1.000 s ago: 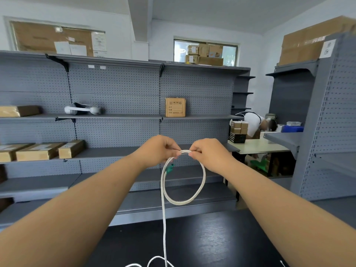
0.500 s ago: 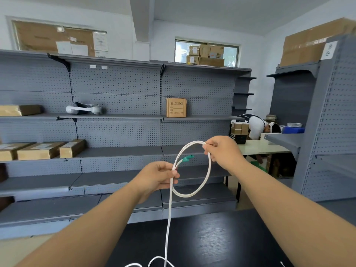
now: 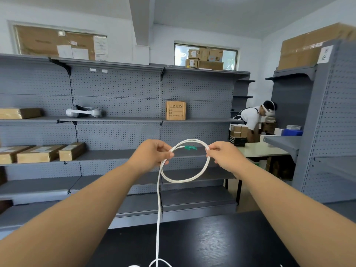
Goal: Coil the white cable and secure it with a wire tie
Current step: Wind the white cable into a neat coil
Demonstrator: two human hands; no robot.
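both hands are up in front of the shelving, each pinching the white cable (image 3: 181, 180); left hand (image 3: 152, 154) grips the left side of the loop where the strands cross, right hand (image 3: 224, 157) nips the right side; a green connector (image 3: 190, 147) sticks out along the top of the loop; the rest hangs straight down to the dark counter (image 3: 221, 243), with more slack lying near its edge; looks light and floppy but a bit springy, so i'd keep hold at the crossing or the turns could pop open; no wire tie in sight
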